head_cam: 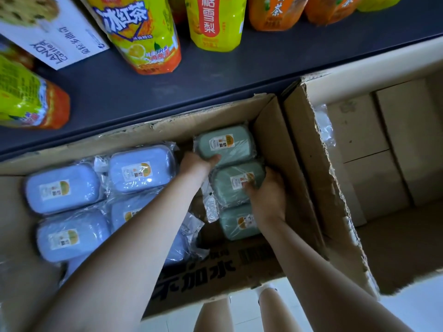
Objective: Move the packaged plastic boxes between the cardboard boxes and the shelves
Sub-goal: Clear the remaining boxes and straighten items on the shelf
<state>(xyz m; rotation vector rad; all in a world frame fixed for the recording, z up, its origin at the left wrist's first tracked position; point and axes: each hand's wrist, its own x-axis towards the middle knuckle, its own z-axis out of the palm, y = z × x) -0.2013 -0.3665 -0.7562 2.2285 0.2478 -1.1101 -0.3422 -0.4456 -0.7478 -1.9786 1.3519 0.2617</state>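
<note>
1. Head view: the left hand (199, 161) is reaching into the open cardboard box (282, 149) and is gripping the far green box (226, 144) at its near edge. The thumb is lying on the wrapped lid; the other fingers are hidden beneath the hand.
2. The right hand (267, 191) is clamping the middle green box (233, 182). Its thumb is pressing beside the label, and its fingers are curling round the box's right side, next to the cardboard wall.
3. Both held boxes are sitting low in the right end of the carton, touching each other. The near green box (239, 224) is lying just behind them, towards the person, with no hand on it.
4. Wrapped blue boxes (60, 189) are filling the carton's left part, lying flat with their labels up; the left forearm is crossing over some of them.
5. A second cardboard box (309, 140) is standing just to the right, touching the first.
6. The dark shelf (167, 92) is running along the carton's far side, carrying drink bottles (143, 32) and a biscuit carton (55, 41).
</note>
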